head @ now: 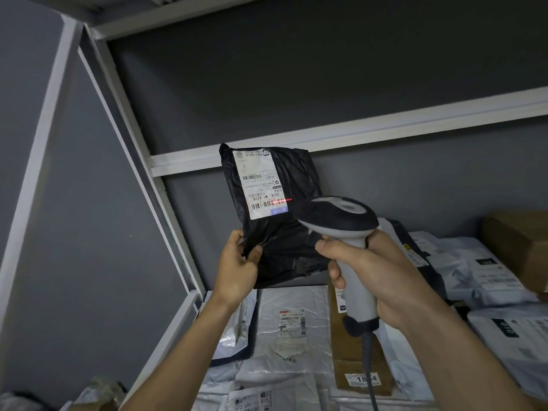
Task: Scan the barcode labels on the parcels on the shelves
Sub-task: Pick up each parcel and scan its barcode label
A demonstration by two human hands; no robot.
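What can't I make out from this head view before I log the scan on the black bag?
- Label on the black parcel: upside down, print too small to read in full.
- Lower right barcode end: hidden behind the scanner head.
- Trigger: covered by the right hand.
- Parcel's bottom left corner: wrapped by the left hand.
- Cardboard box: cut off by the right edge.

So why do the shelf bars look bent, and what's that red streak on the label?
In the head view, the wide-angle lens bows the shelf frame. The light is dim, so the black parcel in the left hand shows little detail beyond faint sheen. The red streak is the beam of the scanner, held in the right hand, across the label; the label's upper part looks washed out.
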